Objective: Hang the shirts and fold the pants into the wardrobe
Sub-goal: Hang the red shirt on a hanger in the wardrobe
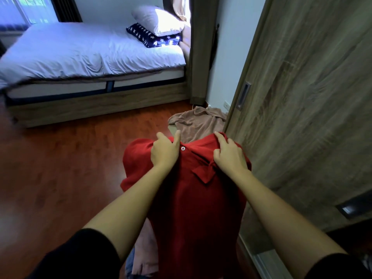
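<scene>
We see the right fingers curled into the cloth at one shoulder of the red polo shirt, bunching it just beside the collar, so the right hand grips the fabric. On the other side the left hand holds the shirt near its neck opening. Its thumb and forefinger reach up over the top edge, with red cloth between them, and the other fingers are bent against the fabric (how far they wrap behind it we cannot tell). A white button sits between the two hands, and the collar flap folds down under the right wrist. The shirt is held up in the air in front of us, its body hanging down between our forearms, which come out of black sleeves. Under its lower left edge lies a pinkish garment with a bit of blue cloth beside it. Beyond the shirt a beige garment lies crumpled on the reddish wooden floor, touching the foot of the wardrobe door, which fills the right side and carries a recessed handle. Farther back stands a bed with a pale pillow resting on a star-patterned cushion.
</scene>
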`<control>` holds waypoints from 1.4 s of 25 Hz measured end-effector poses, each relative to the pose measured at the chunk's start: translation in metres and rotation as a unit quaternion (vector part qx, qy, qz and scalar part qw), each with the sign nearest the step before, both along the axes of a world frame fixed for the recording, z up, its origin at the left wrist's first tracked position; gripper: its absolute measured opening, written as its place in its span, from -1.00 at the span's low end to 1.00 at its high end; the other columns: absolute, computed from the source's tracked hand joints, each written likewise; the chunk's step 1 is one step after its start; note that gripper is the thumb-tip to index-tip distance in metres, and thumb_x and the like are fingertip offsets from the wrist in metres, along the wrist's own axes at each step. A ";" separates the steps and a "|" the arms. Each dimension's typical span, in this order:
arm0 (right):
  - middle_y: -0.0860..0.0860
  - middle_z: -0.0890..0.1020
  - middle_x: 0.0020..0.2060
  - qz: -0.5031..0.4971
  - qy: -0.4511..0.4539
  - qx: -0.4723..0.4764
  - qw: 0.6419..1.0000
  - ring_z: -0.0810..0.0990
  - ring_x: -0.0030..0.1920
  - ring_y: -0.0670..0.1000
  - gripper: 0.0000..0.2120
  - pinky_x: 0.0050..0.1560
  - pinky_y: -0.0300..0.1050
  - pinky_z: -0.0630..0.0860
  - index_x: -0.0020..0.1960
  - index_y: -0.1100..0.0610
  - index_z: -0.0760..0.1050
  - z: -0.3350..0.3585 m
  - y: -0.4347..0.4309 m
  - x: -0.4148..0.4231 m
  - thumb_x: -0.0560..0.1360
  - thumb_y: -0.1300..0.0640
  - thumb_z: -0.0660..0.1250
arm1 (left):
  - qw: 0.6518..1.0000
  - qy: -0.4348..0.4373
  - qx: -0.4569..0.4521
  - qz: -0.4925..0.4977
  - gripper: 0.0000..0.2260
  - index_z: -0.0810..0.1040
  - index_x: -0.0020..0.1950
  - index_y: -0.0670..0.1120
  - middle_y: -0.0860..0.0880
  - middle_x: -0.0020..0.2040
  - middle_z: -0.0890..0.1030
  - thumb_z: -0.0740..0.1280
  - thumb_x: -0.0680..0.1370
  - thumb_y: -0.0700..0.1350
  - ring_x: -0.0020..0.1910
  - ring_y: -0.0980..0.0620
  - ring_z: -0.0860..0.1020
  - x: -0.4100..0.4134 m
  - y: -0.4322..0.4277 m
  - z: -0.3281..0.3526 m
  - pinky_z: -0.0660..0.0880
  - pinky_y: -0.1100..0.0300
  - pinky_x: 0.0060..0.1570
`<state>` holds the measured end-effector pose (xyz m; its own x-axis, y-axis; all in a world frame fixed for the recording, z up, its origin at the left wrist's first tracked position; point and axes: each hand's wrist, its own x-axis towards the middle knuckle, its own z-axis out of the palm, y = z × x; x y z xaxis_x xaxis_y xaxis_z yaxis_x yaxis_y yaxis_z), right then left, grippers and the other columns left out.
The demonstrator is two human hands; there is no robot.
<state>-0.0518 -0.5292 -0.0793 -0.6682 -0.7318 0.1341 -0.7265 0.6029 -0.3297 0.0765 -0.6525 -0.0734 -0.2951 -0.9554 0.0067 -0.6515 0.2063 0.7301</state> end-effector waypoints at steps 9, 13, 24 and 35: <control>0.27 0.42 0.26 -0.023 0.037 -0.010 0.999 0.50 0.15 0.31 -0.51 0.04 0.09 0.44 0.48 0.22 0.11 -0.005 0.001 0.006 0.59 0.14 0.08 | 0.991 0.087 -0.082 0.052 -0.82 0.41 0.00 -0.25 -0.28 -0.08 0.58 0.17 0.58 -0.12 -0.05 -0.27 0.54 0.002 0.014 -0.002 0.37 0.01 -0.13; 0.23 0.43 0.29 -0.033 0.026 -0.061 0.997 0.51 0.14 0.30 -0.57 0.06 0.12 0.45 0.48 0.19 0.13 -0.007 0.008 0.006 0.62 0.18 0.03 | 0.957 0.175 -0.230 0.014 -0.78 0.39 -0.18 -0.23 -0.23 -0.30 0.49 0.17 0.55 -0.09 -0.29 -0.22 0.51 0.040 0.058 -0.050 0.32 0.03 -0.25; 0.19 0.38 0.13 -0.046 0.025 -0.097 0.994 0.54 -0.08 0.24 -0.78 -0.02 0.03 0.45 0.09 0.29 0.52 0.012 0.015 0.001 0.54 0.21 0.19 | 0.978 -0.151 -0.126 -0.071 -0.52 0.35 0.25 -0.16 -0.21 0.14 0.54 0.22 0.52 0.18 0.12 -0.26 0.51 0.024 -0.002 -0.004 0.44 -0.05 0.01; 0.20 0.52 0.04 -0.050 0.150 -0.004 0.987 0.54 0.02 0.30 -0.76 0.03 0.11 0.51 0.08 0.28 0.55 0.086 0.041 0.010 0.51 0.34 0.16 | 0.952 -0.137 -0.266 -0.068 -0.85 0.50 0.02 -0.28 -0.24 0.10 0.43 0.21 0.56 -0.22 -0.02 -0.27 0.49 0.059 -0.004 0.050 0.44 -0.07 -0.17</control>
<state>-0.0417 -0.4884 0.0063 -0.6670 -0.6614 0.3430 -0.7286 0.6753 -0.1145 0.1356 -0.6566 -0.0230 -0.4768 -0.7907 0.3840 -0.7426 0.5961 0.3053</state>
